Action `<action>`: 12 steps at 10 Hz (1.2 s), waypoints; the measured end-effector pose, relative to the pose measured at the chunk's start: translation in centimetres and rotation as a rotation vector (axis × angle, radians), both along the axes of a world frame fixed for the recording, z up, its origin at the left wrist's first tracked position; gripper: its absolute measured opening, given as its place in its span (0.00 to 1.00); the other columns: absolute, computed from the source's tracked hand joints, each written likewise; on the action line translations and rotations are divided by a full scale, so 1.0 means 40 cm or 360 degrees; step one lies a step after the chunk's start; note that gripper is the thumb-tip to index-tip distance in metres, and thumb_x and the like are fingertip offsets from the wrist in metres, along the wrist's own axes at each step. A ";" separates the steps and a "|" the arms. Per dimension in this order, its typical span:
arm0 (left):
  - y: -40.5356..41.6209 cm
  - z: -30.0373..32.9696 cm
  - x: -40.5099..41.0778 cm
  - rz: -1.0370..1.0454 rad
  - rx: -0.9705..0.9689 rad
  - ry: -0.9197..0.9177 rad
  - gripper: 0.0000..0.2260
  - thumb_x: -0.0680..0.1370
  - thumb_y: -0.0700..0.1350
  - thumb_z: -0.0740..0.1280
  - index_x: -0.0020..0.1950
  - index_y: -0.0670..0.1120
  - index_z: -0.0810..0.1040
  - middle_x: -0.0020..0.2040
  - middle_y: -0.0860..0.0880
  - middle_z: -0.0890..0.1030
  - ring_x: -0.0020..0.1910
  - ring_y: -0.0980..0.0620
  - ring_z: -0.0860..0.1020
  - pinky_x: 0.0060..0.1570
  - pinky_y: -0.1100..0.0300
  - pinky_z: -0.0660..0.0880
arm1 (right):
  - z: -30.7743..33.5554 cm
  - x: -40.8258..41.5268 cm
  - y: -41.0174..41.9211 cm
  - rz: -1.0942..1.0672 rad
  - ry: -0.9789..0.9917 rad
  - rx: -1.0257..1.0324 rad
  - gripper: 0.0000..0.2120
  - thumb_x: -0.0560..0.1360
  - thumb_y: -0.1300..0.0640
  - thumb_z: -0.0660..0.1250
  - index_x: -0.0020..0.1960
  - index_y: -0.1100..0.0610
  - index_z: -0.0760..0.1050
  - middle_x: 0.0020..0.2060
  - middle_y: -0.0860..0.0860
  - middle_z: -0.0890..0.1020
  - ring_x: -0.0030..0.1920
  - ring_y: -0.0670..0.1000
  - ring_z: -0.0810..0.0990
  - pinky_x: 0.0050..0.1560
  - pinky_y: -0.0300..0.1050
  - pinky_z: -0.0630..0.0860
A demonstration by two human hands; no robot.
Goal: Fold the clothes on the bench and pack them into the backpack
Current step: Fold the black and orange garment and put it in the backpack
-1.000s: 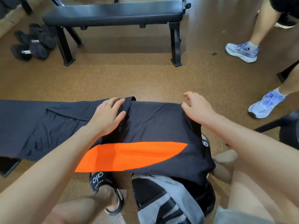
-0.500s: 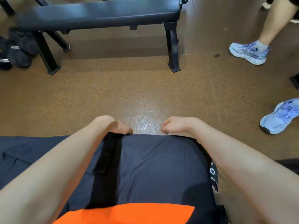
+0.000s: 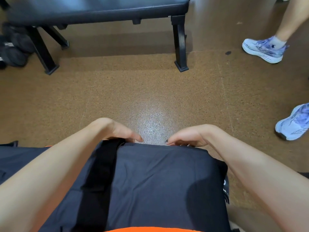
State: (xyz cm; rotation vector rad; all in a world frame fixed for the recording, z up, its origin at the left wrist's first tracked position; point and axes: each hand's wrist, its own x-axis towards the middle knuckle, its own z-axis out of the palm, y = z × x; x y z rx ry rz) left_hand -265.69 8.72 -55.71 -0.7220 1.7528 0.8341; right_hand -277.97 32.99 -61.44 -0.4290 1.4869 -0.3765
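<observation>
Dark garment (image 3: 158, 181), orange panel: spread toward the wearer from both hands. Left hand (image 3: 115, 131) and right hand (image 3: 190, 136): fingers curled over its far edge, gripping. Second bench (image 3: 100, 10): well beyond.

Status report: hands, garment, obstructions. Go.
Left hand and right hand curled over garment's far edge, fingertips hidden. Garment flat, part folded. Nothing in the way; backpack out of view.

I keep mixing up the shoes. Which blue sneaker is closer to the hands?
The lower sneaker at the right edge, cut off by the frame; the other sneaker sits farther up, nearer the bench leg.
</observation>
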 end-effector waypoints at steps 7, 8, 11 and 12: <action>0.004 0.103 0.084 -0.0529 -0.0390 0.0632 0.11 0.80 0.53 0.67 0.43 0.48 0.73 0.41 0.52 0.78 0.41 0.50 0.75 0.43 0.55 0.70 | 0.122 0.016 0.033 -0.0169 0.0204 -0.0019 0.22 0.76 0.40 0.64 0.63 0.52 0.79 0.58 0.54 0.84 0.56 0.55 0.84 0.61 0.52 0.77; 0.008 0.109 0.083 -0.0521 -0.0383 0.0701 0.11 0.80 0.55 0.66 0.45 0.49 0.75 0.42 0.52 0.80 0.41 0.52 0.76 0.43 0.57 0.71 | 0.114 0.019 0.030 -0.0236 0.0336 0.0093 0.16 0.77 0.45 0.61 0.51 0.56 0.79 0.45 0.55 0.83 0.38 0.54 0.79 0.40 0.44 0.75; -0.008 0.111 0.099 -0.0584 -0.0316 0.0903 0.10 0.82 0.49 0.65 0.43 0.47 0.76 0.37 0.55 0.73 0.33 0.59 0.69 0.37 0.64 0.67 | 0.170 0.007 0.050 -0.0087 0.0561 0.0187 0.11 0.69 0.48 0.60 0.31 0.52 0.65 0.27 0.52 0.67 0.26 0.52 0.63 0.33 0.43 0.61; -0.010 0.115 0.113 -0.0493 -0.0223 0.1013 0.07 0.80 0.46 0.69 0.42 0.49 0.75 0.35 0.55 0.75 0.32 0.59 0.70 0.38 0.64 0.68 | 0.176 0.000 0.064 -0.0005 0.0648 0.0102 0.08 0.65 0.47 0.61 0.34 0.51 0.67 0.32 0.53 0.69 0.31 0.53 0.64 0.36 0.47 0.61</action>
